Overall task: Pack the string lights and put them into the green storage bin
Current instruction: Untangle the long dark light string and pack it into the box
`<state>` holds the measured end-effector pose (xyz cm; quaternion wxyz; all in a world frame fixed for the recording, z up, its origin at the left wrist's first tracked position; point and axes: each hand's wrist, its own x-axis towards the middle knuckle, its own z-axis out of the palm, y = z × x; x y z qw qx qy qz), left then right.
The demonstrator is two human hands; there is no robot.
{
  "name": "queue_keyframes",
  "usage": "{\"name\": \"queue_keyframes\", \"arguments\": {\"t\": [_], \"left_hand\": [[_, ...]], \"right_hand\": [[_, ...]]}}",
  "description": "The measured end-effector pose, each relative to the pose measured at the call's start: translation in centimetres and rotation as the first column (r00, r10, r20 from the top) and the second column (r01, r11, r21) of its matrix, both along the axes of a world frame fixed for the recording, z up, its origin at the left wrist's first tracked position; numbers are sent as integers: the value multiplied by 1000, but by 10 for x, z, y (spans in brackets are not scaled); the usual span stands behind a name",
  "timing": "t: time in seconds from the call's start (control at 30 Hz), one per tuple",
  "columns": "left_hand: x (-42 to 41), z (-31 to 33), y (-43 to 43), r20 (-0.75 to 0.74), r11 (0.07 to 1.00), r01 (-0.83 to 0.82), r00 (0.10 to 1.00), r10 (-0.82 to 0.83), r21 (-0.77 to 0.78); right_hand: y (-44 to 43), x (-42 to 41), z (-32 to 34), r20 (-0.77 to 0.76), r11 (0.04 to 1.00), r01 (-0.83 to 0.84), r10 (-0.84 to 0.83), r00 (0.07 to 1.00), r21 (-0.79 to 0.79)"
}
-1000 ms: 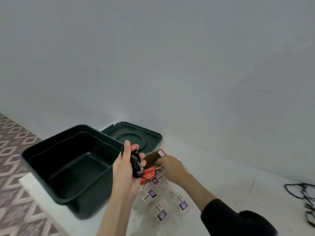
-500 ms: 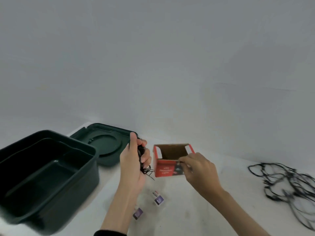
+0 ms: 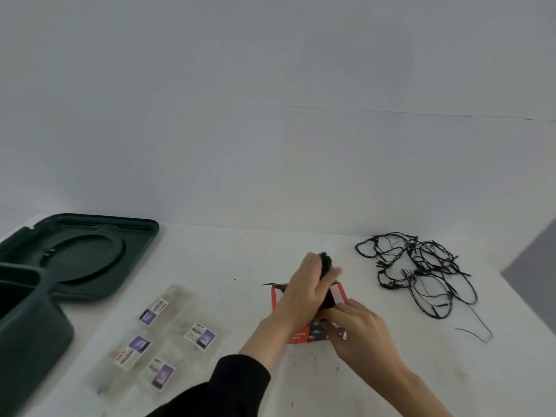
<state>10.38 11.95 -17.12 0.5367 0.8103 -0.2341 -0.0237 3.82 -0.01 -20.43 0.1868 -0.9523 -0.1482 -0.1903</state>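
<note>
Left hand [image 3: 304, 293] has brought its gripped string-light bundle [image 3: 326, 261] into the red box [image 3: 301, 335], which the right hand [image 3: 361, 332] holds: packing is underway.

Left arm: black long sleeve [image 3: 228, 386], cuff ending short of the wrist, lower left of the red box [image 3: 298, 335]. Opposite: right forearm [image 3: 421, 392], uncovered, lower right of the box. Bare: left grip [image 3: 304, 293], right grip [image 3: 364, 329].

Soft, even light is falling, seemingly from above, leaving hardly any shadows on the table [image 3: 210, 266]. Motion blur is smearing the left hand [image 3: 304, 293], and the frame edges are bowing slightly.
</note>
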Motion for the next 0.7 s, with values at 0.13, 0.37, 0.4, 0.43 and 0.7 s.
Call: {"name": "queue_keyframes", "arguments": {"t": [0.13, 0.37, 0.4, 0.43, 0.7], "left_hand": [[0, -4, 7, -35, 864, 266, 960, -277, 427], [10, -1, 23, -336, 539, 418, 909, -248, 731], [12, 1, 22, -367, 484, 437, 899, -238, 758], [14, 5, 20, -378, 441, 446, 895, -236, 779], [26, 19, 16, -535, 534, 570, 810, -239, 624]], "right_hand": [[-2, -2, -2, -18, 999, -10, 11, 1000, 51], [-6, 0, 7, -173, 989, -23, 49, 984, 148], [-6, 2, 12, -178, 981, 1, 34, 983, 194], [-4, 4, 18, -162, 972, 4, 35, 986, 236], [17, 23, 36, -382, 995, -38, 72, 921, 96]]}}
